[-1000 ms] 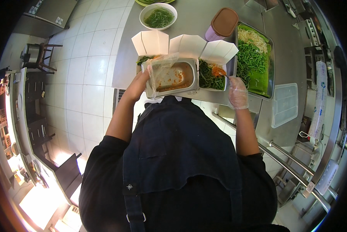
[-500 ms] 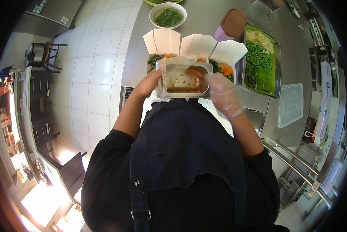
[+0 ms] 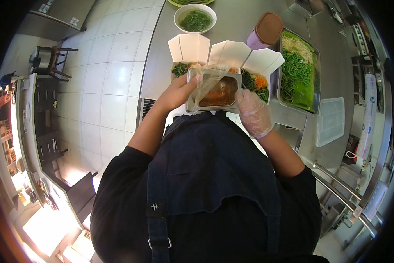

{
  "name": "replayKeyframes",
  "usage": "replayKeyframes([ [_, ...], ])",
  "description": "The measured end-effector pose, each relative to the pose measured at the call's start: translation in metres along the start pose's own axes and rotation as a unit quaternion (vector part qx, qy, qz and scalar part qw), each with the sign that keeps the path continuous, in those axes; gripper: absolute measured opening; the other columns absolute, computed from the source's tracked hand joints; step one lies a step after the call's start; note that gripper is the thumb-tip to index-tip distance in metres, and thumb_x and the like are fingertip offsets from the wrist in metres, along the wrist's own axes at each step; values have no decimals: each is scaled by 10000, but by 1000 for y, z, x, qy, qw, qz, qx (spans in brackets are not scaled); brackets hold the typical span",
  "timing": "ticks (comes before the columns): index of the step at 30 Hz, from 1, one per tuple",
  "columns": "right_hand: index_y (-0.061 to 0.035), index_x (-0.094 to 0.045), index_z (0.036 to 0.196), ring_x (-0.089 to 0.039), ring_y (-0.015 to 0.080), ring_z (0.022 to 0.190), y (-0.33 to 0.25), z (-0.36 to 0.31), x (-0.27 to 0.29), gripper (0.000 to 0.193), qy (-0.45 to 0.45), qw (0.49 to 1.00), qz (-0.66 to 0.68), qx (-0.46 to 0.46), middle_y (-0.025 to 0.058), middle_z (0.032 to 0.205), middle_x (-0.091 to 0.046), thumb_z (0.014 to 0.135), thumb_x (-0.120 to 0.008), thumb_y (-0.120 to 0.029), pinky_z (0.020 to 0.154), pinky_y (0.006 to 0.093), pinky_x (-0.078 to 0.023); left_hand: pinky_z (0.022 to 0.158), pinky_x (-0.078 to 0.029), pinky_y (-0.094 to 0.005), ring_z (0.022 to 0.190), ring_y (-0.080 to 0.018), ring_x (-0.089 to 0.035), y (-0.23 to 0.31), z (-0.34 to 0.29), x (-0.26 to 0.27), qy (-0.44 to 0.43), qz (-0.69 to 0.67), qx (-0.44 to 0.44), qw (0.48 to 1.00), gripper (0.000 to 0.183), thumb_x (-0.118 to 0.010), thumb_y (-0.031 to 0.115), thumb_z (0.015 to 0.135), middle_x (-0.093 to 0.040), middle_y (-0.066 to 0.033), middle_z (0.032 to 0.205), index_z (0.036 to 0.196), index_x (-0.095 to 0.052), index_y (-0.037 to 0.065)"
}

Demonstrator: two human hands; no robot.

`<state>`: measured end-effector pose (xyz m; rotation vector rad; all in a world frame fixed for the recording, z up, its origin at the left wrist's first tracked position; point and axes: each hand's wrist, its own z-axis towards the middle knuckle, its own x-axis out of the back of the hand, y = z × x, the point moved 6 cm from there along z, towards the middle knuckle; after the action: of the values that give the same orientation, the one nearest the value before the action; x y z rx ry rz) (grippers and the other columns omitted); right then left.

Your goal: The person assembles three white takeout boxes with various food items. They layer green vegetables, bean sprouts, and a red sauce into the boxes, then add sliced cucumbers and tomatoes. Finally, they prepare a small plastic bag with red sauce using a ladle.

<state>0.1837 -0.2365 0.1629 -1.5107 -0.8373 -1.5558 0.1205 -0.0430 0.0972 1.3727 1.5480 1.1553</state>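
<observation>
Our steel bench [image 3: 328, 65] stands beside white floor tiles [image 3: 118, 79]. At its near edge our left hand [image 3: 179, 91] clamps a metal pan [image 3: 215, 108] — long axis left to right, mouth up — while our gloved right hand [image 3: 255, 115] curls by its right rim; what it holds, we cannot tell.

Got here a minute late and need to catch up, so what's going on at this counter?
Someone in a dark apron grips a metal pan in the bare left hand, with clear film draped over its left side. The gloved right hand is at the pan's right edge; whether it holds anything is unclear. Reddish residue coats the pan's inside. Behind it stand three open white boxes; greens show in the outer two, with orange shreds atop the right one's.
</observation>
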Motion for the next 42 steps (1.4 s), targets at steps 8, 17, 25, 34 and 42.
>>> replayKeyframes([
  [8,-5,-495,994,-570,302,710,6,6,-17,250,27,999,45,2,152,862,-491,745,-495,-28,591,406,-498,923,-406,-356,1075,-250,-548,16,-3,3,20,56,-37,998,483,-443,383,946,-593,-167,1145,1246,-508,10],
  [17,-10,-560,942,-582,383,795,-27,13,-29,156,25,942,334,0,185,915,-574,798,-525,-56,740,448,-486,817,-455,-355,916,-247,-603,6,-8,-1,58,66,-74,993,429,-481,356,930,-637,-172,986,1155,-557,-2],
  [25,-10,-646,1035,-572,146,714,-12,20,-71,252,-204,737,635,-106,66,775,-622,793,-599,-61,649,268,-455,797,-460,-356,877,-224,-600,17,-20,3,23,140,17,990,460,-449,393,938,-642,-152,951,1132,-570,-6],
  [34,-29,-641,1069,-407,31,511,62,-20,-43,297,-96,615,716,-314,3,736,-596,772,-628,-31,456,175,-321,916,-400,-328,1074,-203,-505,-14,-46,73,110,1,12,994,572,-405,441,957,-572,-145,1148,1226,-488,-57],
  [42,-15,-643,1048,-396,40,558,138,-49,-29,301,42,654,642,-397,-22,737,-568,748,-624,-31,511,175,-315,1001,-376,-373,1190,-272,-467,-44,-76,124,163,-224,8,961,652,-369,489,948,-466,-176,1302,1342,-364,-30],
])
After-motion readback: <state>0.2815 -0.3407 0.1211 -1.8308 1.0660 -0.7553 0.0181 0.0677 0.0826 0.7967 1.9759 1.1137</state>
